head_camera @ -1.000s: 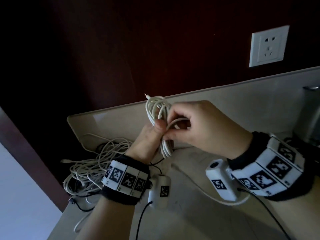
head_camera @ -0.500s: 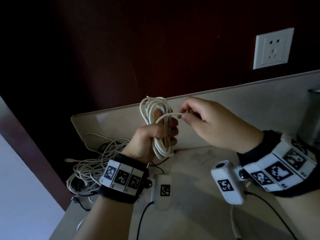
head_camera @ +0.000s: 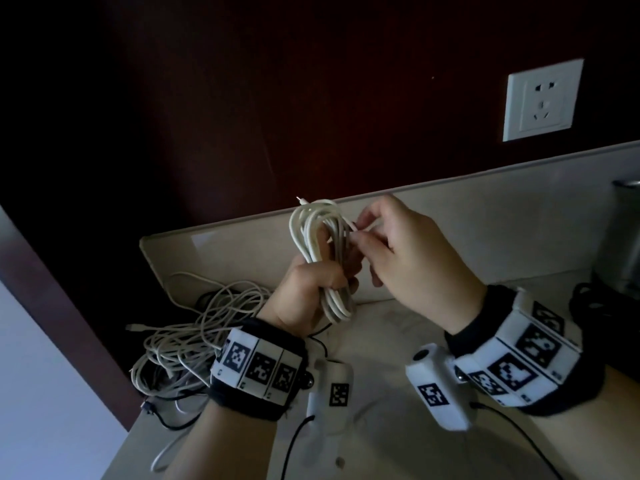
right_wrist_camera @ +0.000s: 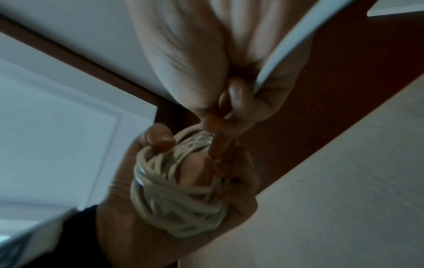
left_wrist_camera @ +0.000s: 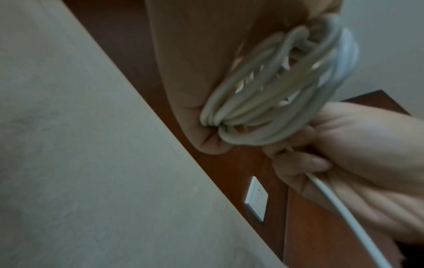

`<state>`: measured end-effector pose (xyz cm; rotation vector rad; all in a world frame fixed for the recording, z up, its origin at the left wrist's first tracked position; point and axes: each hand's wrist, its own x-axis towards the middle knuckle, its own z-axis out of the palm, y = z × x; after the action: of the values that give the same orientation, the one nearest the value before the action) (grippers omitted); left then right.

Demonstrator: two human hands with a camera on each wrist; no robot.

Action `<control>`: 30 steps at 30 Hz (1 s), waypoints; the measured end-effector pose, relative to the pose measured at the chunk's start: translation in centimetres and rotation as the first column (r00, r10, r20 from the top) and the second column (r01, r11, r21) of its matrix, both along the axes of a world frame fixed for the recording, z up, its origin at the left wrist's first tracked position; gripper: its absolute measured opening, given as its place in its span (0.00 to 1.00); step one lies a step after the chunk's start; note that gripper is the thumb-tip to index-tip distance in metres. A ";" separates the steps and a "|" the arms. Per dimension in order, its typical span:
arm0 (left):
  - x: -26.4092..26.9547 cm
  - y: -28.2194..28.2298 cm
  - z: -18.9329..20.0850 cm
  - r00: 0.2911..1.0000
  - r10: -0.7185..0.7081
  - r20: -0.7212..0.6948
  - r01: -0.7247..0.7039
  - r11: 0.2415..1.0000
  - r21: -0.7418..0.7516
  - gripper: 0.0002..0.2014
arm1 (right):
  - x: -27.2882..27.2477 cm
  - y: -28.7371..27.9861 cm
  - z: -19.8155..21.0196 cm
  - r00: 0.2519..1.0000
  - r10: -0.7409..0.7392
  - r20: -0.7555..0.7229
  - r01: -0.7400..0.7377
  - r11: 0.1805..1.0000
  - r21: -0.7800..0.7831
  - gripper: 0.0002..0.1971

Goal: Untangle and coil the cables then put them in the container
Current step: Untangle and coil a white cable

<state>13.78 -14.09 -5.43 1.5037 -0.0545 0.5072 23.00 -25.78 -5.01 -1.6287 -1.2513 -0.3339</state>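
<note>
1. The left hand point(head_camera: 311, 289) is wrapped in a fist around the middle of a coiled white cable point(head_camera: 322, 251), holding the bundle upright above the counter point(head_camera: 398, 452).
2. The right hand point(head_camera: 415, 265), just to the right of the left hand, pinches the cable's loose end against the upper part of the coil with thumb and fingertips point(head_camera: 360, 237).
3. A loose pile of cables point(head_camera: 194, 341) lies on the counter, below and left of the left hand.
4. A wall socket point(head_camera: 542, 100) sits above and beyond the right hand.
</note>
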 end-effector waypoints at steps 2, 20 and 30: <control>0.2 0.1 -0.2 1.000 -0.004 0.012 0.004 1.000 0.023 0.22 | 0.1 0.2 -0.2 0.992 -0.015 -0.125 0.022 0.998 0.055 0.07; 1.2 -0.5 -0.8 0.994 -0.026 0.103 0.044 0.983 -0.178 0.17 | -0.5 1.2 -1.5 0.991 -0.124 0.057 0.109 0.969 0.221 0.07; 1.0 -1.3 -0.7 0.992 0.037 0.120 -0.023 0.993 -0.117 0.22 | -1.2 0.3 -0.7 0.928 0.237 -0.288 -0.302 0.931 -0.204 0.26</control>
<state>14.74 -15.36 -6.10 1.3611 -0.0968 0.6160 21.76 -25.52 -5.70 -1.6143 -1.3321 0.2108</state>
